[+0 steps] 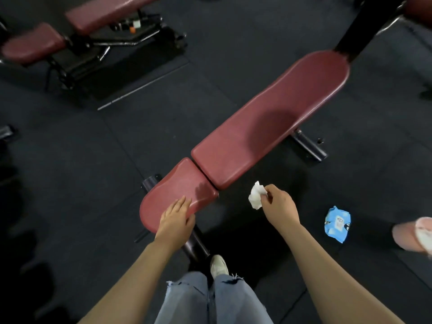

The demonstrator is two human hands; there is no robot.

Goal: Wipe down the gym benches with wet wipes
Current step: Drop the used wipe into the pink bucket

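A dark red padded gym bench (pixel 268 122) runs diagonally from lower left to upper right, with a short seat pad (pixel 173 188) at its near end. My left hand (pixel 176 218) lies flat on the near edge of the seat pad, fingers apart, holding nothing. My right hand (pixel 279 205) hovers to the right of the seat pad, off the bench, pinching a crumpled white wet wipe (pixel 256 195). A blue pack of wet wipes (pixel 337 224) lies on the floor at the right.
A second red bench (pixel 77 22) on a black frame stands at the upper left. Black rubber flooring (pixel 117 141) surrounds everything. The bench's black foot bar (pixel 308 146) juts out at the right. Another person's pink shoe (pixel 413 235) is at the right edge. My own shoe (pixel 218 265) is by the bench leg.
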